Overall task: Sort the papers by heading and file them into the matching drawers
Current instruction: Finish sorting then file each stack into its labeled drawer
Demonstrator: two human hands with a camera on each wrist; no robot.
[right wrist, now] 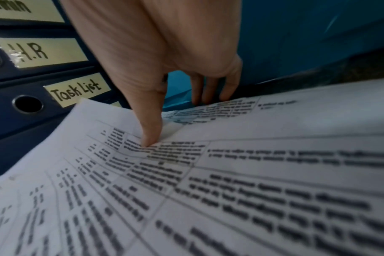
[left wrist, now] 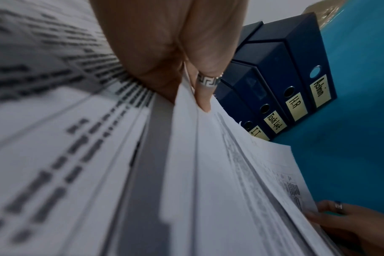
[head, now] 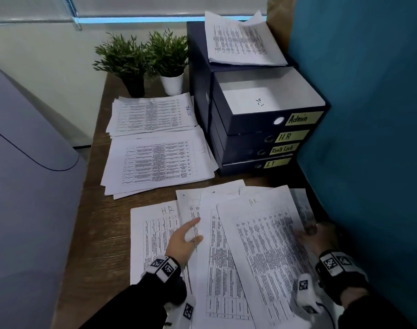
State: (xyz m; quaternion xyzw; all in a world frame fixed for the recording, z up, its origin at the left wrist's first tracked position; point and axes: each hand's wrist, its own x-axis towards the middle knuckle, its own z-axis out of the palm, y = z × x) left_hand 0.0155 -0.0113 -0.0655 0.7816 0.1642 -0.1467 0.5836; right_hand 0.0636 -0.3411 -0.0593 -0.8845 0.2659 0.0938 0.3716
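A fan of printed sheets [head: 220,257] lies at the desk's near edge, the top one headed HR [head: 264,236]. My left hand [head: 198,230] pinches the left edge of one sheet [left wrist: 208,173] between ringed thumb and fingers, index finger stretched out on top. My right hand [head: 308,230] grips the fan's right edge; its thumb [right wrist: 149,136] presses on top and the other fingers [right wrist: 208,93] curl underneath. Behind stands a dark blue drawer unit [head: 245,150] labelled Admin, H.R, Task List, IT. The Admin drawer [head: 266,100] is pulled out with a white sheet inside.
Sorted piles lie on the desk: Task List [head: 153,115], IT [head: 157,162], and an HR sheet [head: 153,236] at the left. More papers [head: 243,41] rest on top of the unit. Two potted plants [head: 143,62] stand behind; a teal partition [head: 369,138] is on the right, a grey machine [head: 24,186] on the left.
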